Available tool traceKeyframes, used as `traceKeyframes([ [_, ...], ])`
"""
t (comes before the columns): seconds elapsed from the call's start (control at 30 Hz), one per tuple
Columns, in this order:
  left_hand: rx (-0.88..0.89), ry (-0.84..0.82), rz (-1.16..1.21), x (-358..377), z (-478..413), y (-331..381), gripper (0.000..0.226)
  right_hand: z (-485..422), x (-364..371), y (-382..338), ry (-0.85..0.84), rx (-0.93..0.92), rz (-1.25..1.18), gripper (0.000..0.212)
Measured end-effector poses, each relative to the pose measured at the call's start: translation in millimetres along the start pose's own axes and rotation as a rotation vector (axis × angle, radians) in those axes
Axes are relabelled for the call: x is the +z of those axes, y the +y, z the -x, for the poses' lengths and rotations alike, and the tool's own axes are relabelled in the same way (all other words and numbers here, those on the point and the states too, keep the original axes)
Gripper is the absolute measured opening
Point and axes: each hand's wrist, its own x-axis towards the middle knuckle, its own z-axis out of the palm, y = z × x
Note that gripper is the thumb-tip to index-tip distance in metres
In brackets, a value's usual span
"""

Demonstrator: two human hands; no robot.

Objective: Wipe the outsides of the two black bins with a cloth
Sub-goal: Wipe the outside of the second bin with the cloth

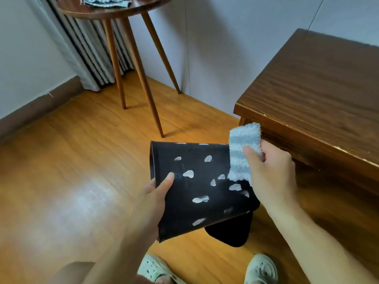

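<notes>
A black bin (196, 187) speckled with white smudges hangs tipped on its side above the floor. My left hand (152, 199) grips its left edge, thumb on the outer wall. My right hand (270, 171) pinches a blue-and-white striped cloth (242, 152) that touches the bin's upper right side. Below it a second black bin (229, 232) stands on the floor, mostly hidden by the first.
A dark wooden cabinet (311, 103) stands close on the right. A round wooden three-legged table (131, 58) stands at the back left with another cloth (106, 1) on top. Behind it hangs a curtain (86, 48). My two feet in pale clogs (260, 269) are at the bottom.
</notes>
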Motion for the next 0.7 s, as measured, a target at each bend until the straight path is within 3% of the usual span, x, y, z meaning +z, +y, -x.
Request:
traceKeyframes([
  [0.1,-0.047,-0.021,0.041,1,0,-3,0.025,2,-1,-2,0.208,-0.165,0.019,0.011],
  [0.2,-0.086,-0.03,0.093,-4,1,-3,0.029,-1,5,6,0.303,-0.352,0.138,0.028],
  [0.27,-0.082,-0.03,0.109,-8,2,-5,0.031,-3,18,19,0.214,-0.391,0.25,0.039],
  [0.37,-0.064,-0.032,0.129,-11,1,-6,0.03,-3,43,33,-0.06,-0.238,0.43,0.048],
  [0.43,-0.042,-0.037,0.13,-12,-2,-7,0.03,-1,55,38,-0.15,-0.201,0.532,0.053],
  [0.6,0.001,-0.038,0.102,-10,-11,-4,0.03,8,72,37,-0.278,-0.19,0.494,0.074],
  [0.7,0.029,-0.031,0.083,-8,-18,-5,0.03,30,81,27,-0.385,-0.311,0.459,0.067],
])
